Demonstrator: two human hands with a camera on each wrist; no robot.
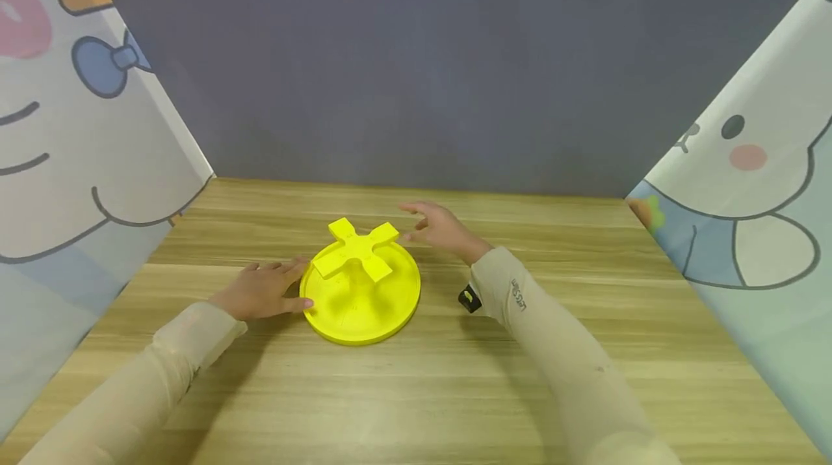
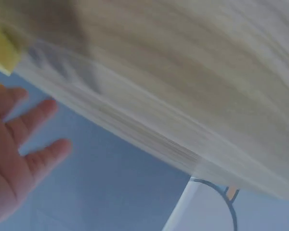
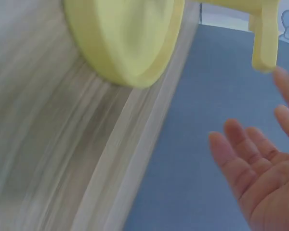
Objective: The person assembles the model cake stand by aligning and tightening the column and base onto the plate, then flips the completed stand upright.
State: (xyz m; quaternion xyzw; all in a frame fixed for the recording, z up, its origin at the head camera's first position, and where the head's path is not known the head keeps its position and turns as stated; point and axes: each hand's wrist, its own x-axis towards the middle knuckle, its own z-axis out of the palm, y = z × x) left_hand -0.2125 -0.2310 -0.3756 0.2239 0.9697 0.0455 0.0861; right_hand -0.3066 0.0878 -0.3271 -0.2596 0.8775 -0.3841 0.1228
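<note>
A yellow round dish (image 1: 357,317) with a raised rim lies on the wooden table. Above it stands a yellow cross-shaped piece (image 1: 357,247) with flat arms; what supports its middle is hidden from above. My left hand (image 1: 263,290) is at the dish's left rim, fingers spread and thumb tip right at the edge. To the right of the cross, my right hand (image 1: 444,229) is raised, with loosely bent fingers and an empty palm. In the right wrist view a fingertip reaches close to the end of one cross arm (image 3: 265,43).
The wooden table (image 1: 494,393) ends at a dark grey back panel (image 1: 416,68). Cartoon-printed panels stand on the left (image 1: 58,162) and right (image 1: 767,234). A small black device (image 1: 469,299) sits at the right wrist, by the light sleeve.
</note>
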